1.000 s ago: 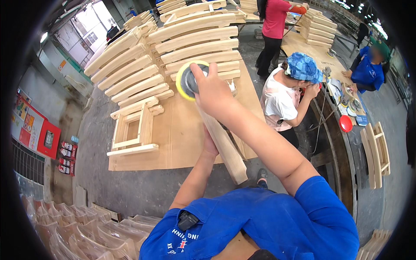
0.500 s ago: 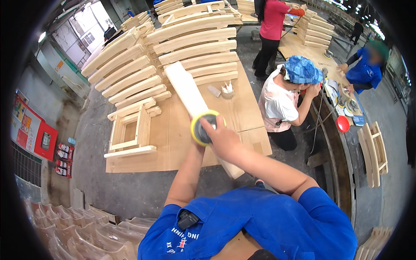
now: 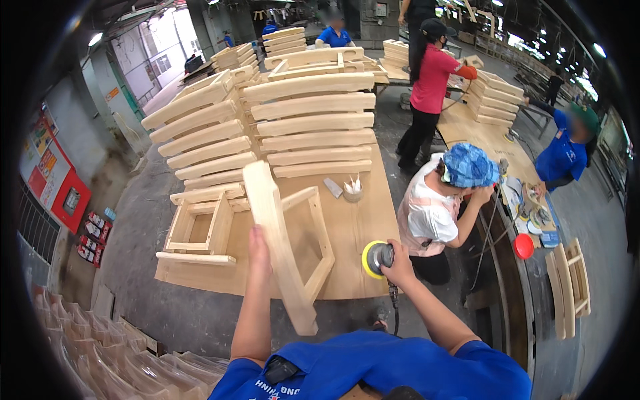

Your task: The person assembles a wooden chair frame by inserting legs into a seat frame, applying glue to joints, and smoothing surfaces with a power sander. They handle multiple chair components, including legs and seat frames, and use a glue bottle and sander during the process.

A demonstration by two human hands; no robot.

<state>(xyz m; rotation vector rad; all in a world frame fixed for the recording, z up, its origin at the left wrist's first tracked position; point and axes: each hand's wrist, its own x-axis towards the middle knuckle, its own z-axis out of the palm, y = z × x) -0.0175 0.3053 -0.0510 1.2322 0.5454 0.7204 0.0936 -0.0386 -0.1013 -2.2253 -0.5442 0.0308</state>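
My left hand (image 3: 261,255) grips the side of a pale wooden frame (image 3: 279,243) that stands tilted over the cardboard-covered table. The frame's broad, slightly curved rail faces me, and thinner bars join at an angle on its right. To the right of the frame, my right hand (image 3: 399,267) is closed around a round electric sander (image 3: 381,256) with a yellow-edged pad and a dark hose or cord below. The sander is apart from the wood, its pad turned toward the left. My left fingers are partly hidden behind the rail.
Stacked wooden frames (image 3: 317,120) rise at the table's far side. A smaller frame (image 3: 200,227) lies at left. A small tub (image 3: 353,192) and a grey pad (image 3: 333,188) sit on the cardboard (image 3: 353,277). A person in a blue cap (image 3: 470,165) crouches close on the right.
The sander has come off the wood and moved right in my right hand. The frame has been turned, its side bars now showing. The view has tilted upward.
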